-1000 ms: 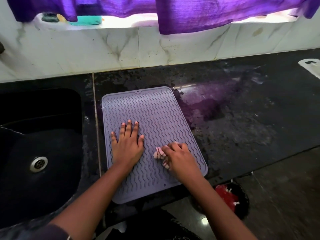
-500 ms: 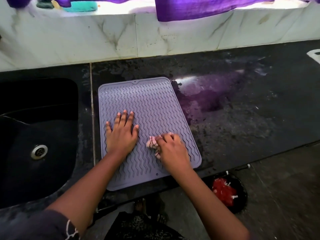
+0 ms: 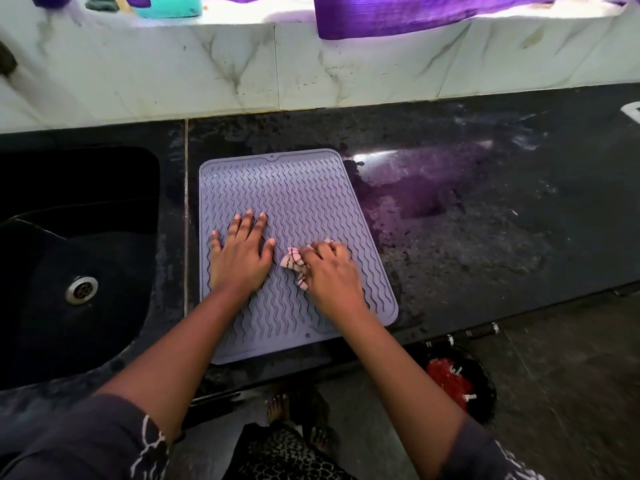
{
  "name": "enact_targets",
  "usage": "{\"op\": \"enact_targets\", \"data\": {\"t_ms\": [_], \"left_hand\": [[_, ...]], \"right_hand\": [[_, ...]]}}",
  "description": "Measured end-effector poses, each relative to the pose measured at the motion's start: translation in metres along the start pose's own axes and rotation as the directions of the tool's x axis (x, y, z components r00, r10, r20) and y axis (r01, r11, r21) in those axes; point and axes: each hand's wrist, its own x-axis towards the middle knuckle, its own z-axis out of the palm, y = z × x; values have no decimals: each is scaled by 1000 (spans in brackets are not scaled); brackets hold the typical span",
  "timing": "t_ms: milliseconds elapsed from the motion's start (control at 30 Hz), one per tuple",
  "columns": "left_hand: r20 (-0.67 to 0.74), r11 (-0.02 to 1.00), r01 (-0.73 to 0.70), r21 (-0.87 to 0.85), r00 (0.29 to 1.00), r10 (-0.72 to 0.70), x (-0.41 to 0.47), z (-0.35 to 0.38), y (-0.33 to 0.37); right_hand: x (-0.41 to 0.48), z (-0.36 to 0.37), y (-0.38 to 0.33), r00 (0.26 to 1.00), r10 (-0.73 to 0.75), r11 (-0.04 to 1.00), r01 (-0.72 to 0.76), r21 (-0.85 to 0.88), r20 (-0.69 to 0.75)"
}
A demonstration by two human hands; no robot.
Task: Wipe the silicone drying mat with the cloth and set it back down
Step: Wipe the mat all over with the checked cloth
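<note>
Two containers in view: a black sink, set into the tabletop left of the mat, holds only a metal drain; a dark bin on the floor holds red scraps. Tabletop is dark speckled stone, glossy. The silicone drying mat lies flat near the front edge: lilac-grey, rectangular, rounded corners, raised rim, wavy ribs. Left hand pressed flat on the mat, fingers spread, holding nothing. Right hand closed around a bunched pink cloth with dark stripes, against the mat.
</note>
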Motion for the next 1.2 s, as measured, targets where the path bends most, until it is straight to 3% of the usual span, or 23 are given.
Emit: {"op": "enact_targets", "data": {"t_ms": [200,300,467,600,700,800,933,1100,1200], "left_hand": [[-2,1000,1,1,1000,-1,0,1,0],[-2,1000,-4,-8,1000,4,0,0,0],[-15,1000,-2,-9,1000,2,1,1,-1],[-20,1000,-1,-9,1000,1,1,2,-1],[-18,1000,0,-12,1000,0,1,2,-1],[-20,1000,-3,-11,1000,3,1,1,0],[-20,1000,-7,-12,1000,6,0,0,1],[-19,1000,-6,-7,1000,6,0,0,0],[-20,1000,-3,-5,1000,3,0,0,0]], "right_hand": [[-73,-24,-2,982,-77,996,85,-37,170],[-72,-41,2,964,-58,998,48,45,258],[-26,-24,-3,996,73,996,-75,46,52],[-34,-14,-1,996,27,998,-22,-56,80],[-72,-20,3,994,-8,999,12,-37,107],[-82,-31,7,971,-13,1000,18,-20,238],[-68,-44,24,868,-108,988,149,-46,485],[-57,-40,30,902,-162,982,185,-21,401],[-52,-38,30,964,-32,996,9,89,264]]}}
